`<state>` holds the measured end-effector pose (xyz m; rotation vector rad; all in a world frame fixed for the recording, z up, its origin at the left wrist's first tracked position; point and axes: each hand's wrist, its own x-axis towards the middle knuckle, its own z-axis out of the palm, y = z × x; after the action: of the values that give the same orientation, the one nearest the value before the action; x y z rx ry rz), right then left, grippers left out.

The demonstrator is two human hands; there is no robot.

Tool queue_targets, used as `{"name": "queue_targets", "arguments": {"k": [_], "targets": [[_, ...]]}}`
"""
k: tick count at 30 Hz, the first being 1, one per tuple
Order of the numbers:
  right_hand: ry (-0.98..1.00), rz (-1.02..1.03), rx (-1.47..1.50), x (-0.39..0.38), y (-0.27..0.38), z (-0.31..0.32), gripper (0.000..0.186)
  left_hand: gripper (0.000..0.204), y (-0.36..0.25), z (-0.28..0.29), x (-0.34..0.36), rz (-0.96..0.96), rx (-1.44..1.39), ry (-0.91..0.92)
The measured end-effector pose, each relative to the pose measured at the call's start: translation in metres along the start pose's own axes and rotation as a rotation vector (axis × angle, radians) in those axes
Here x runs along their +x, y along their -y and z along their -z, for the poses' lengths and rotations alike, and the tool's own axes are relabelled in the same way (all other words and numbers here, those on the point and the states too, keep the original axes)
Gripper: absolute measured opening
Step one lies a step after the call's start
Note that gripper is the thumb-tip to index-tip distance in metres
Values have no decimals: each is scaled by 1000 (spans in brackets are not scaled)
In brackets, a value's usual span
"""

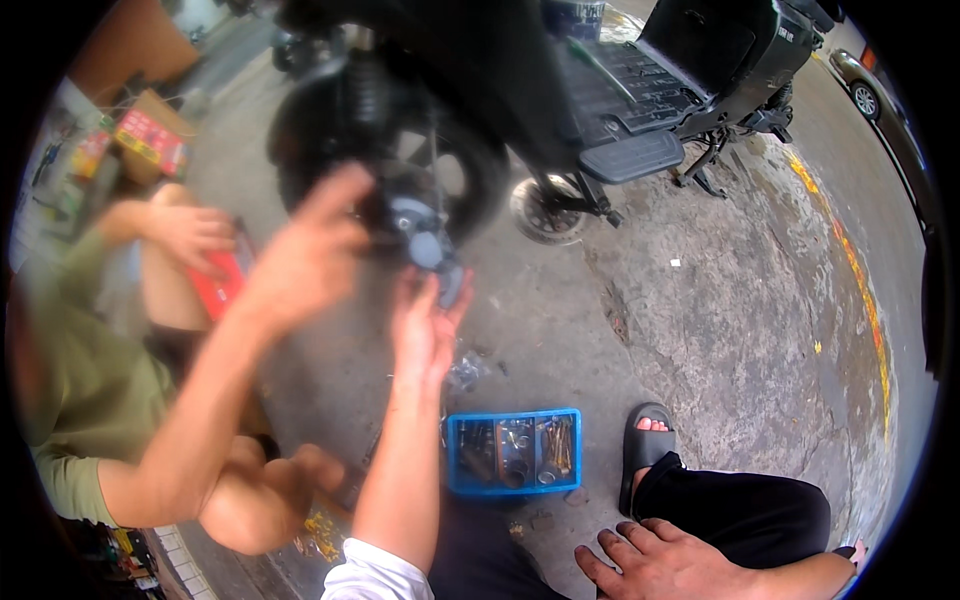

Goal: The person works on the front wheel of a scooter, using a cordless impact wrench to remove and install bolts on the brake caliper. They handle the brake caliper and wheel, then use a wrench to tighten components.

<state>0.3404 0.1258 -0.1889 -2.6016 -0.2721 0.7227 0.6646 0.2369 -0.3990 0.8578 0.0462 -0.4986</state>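
Observation:
My left hand (426, 335) reaches forward from a white sleeve. Its raised fingers are around the lower end of a lobed grey metal part (425, 250), which looks like a brake caliper. The part is beside the scooter's black front wheel (478, 165), and blur hides how it is attached. My right hand (665, 562) lies low on my black-trousered leg, fingers spread and holding nothing. A co-worker's blurred hand (310, 245) is close to the wheel, left of the grey part. That person's other hand (197, 238) rests by their knee, near a red object (222, 280).
A blue divided tray (513, 412) of sockets and small metal parts stands on the concrete. Near the scooter's footrest (632, 157) is a round metal disc (548, 210). A green-handled tool (600, 70) lies on the footboard. Cardboard boxes (152, 135) stand behind the squatting co-worker.

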Motion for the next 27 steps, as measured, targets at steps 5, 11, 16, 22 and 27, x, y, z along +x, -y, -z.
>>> {"name": "queue_targets", "arguments": {"k": [5,11,16,22,27], "targets": [[-3,3,-13,-1,1,-2,48,40,0,-2,-1,-3,-2,-7],[-6,-6,3,0,1,-1,48,42,3,0,1,3,-11,-16],[3,-7,7,0,2,1,48,42,4,4,3,5,9,-12],[3,-5,7,-1,2,1,47,42,5,5,2,9,51,-14],[-9,-4,8,-3,1,-1,47,40,5,3,1,39,31,15]]}}
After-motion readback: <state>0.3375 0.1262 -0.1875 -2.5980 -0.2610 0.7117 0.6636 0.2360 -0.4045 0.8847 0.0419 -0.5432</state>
